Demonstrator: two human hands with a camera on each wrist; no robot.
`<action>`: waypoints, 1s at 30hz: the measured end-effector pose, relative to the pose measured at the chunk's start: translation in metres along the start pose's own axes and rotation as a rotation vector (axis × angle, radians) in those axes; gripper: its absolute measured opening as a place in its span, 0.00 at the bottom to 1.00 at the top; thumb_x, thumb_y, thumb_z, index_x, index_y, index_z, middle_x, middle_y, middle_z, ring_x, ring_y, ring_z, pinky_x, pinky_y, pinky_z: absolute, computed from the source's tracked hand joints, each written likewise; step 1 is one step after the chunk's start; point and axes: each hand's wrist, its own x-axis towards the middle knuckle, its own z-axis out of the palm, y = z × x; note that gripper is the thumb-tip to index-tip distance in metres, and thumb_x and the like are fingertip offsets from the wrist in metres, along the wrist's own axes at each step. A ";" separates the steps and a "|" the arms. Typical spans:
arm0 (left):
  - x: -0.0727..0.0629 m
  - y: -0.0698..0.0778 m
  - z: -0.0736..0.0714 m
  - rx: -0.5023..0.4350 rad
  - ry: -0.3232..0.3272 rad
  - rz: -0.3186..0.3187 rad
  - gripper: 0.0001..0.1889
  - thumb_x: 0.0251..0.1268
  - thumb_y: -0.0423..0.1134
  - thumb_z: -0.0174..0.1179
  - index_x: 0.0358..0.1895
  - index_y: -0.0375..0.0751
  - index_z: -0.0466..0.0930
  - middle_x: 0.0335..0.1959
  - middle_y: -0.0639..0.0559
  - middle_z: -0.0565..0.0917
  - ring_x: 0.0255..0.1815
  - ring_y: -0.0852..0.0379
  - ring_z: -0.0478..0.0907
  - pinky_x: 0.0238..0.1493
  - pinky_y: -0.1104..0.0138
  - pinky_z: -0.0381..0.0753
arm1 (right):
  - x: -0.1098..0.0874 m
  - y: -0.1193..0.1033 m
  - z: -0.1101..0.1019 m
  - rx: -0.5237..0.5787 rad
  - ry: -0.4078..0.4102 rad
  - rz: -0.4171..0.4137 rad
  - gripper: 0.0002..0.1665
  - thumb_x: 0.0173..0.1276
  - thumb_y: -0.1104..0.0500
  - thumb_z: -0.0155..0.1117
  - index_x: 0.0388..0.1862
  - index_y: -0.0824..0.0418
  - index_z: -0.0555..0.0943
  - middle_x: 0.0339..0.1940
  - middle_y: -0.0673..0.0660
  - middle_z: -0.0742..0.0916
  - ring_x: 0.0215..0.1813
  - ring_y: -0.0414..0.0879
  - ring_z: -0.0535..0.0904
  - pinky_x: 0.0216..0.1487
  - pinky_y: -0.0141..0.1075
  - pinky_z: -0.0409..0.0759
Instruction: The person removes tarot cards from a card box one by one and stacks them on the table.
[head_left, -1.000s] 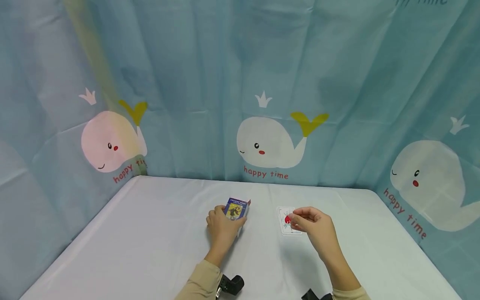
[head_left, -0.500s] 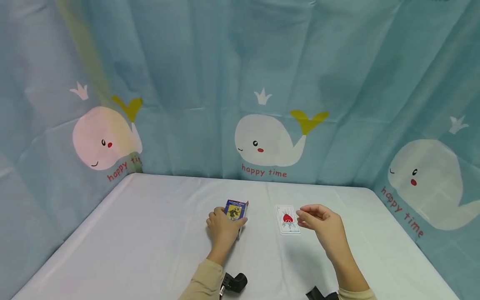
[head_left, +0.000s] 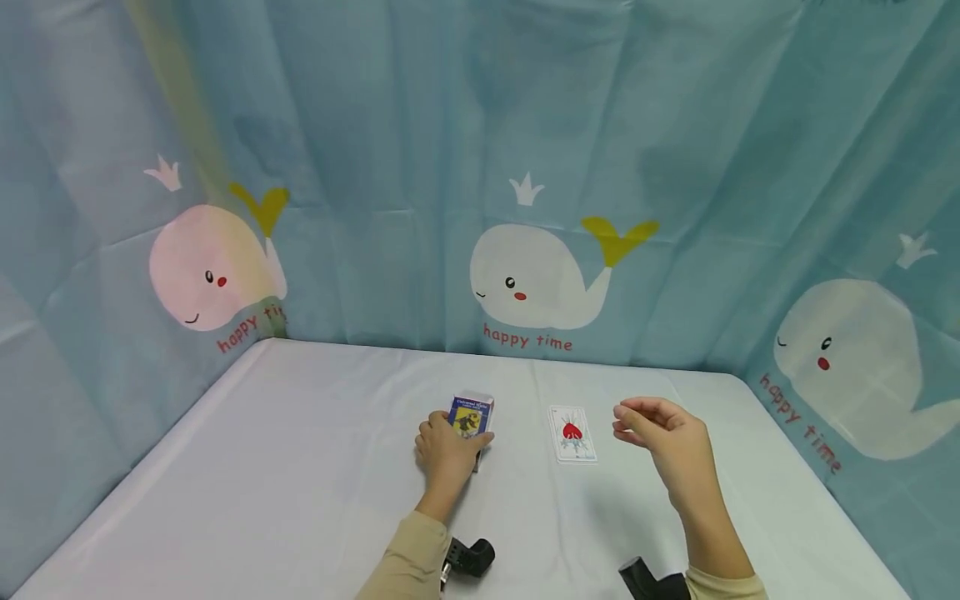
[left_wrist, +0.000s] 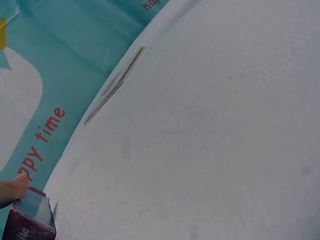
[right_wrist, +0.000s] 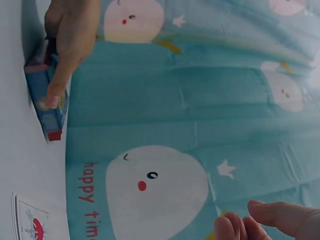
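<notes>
My left hand (head_left: pixel 446 454) grips a blue tarot card box (head_left: pixel 471 414), thumb on its right side and fingers on its left. The box has a yellow picture on its front; its lower part is hidden by the hand. In the left wrist view only a corner of the box (left_wrist: pixel 31 223) and a fingertip show. A small stack of tarot cards (head_left: pixel 573 433) lies on the table, the top one face up with a red heart pierced by swords. To the right of the cards my right hand (head_left: pixel 671 437) hovers, fingers loosely bent and holding nothing.
A white cloth (head_left: pixel 315 483) covers the table. Behind and at the sides hangs a blue curtain (head_left: pixel 375 208) with whale prints, meeting the table's far edge. A black wrist camera mount (head_left: pixel 471 557) sits by the left sleeve, another (head_left: pixel 652 579) by the right.
My right hand has moved right and slightly away from me, off the cards it partly covered, so the top card shows whole. The left hand keeps its hold; the box has turned slightly.
</notes>
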 end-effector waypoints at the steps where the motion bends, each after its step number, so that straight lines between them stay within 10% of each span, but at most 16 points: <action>1: 0.000 0.000 0.000 -0.007 -0.002 0.000 0.41 0.43 0.46 0.80 0.58 0.29 0.69 0.48 0.33 0.74 0.49 0.38 0.69 0.55 0.46 0.67 | 0.000 0.000 0.000 -0.001 0.002 -0.002 0.21 0.69 0.54 0.66 0.49 0.71 0.82 0.32 0.46 0.87 0.35 0.38 0.86 0.42 0.30 0.85; 20: 0.001 -0.005 -0.004 -0.085 -0.063 -0.011 0.27 0.57 0.41 0.68 0.54 0.27 0.70 0.47 0.33 0.74 0.48 0.39 0.70 0.53 0.49 0.68 | -0.004 -0.002 0.001 -0.040 -0.026 -0.042 0.18 0.70 0.56 0.65 0.46 0.72 0.83 0.35 0.53 0.88 0.35 0.40 0.87 0.42 0.29 0.84; 30: 0.044 -0.008 -0.055 -0.226 -0.058 0.035 0.21 0.67 0.39 0.53 0.58 0.26 0.71 0.49 0.35 0.78 0.50 0.42 0.76 0.53 0.52 0.73 | -0.001 -0.008 -0.003 0.044 -0.002 -0.050 0.20 0.71 0.53 0.64 0.45 0.71 0.84 0.30 0.45 0.88 0.33 0.39 0.87 0.41 0.31 0.85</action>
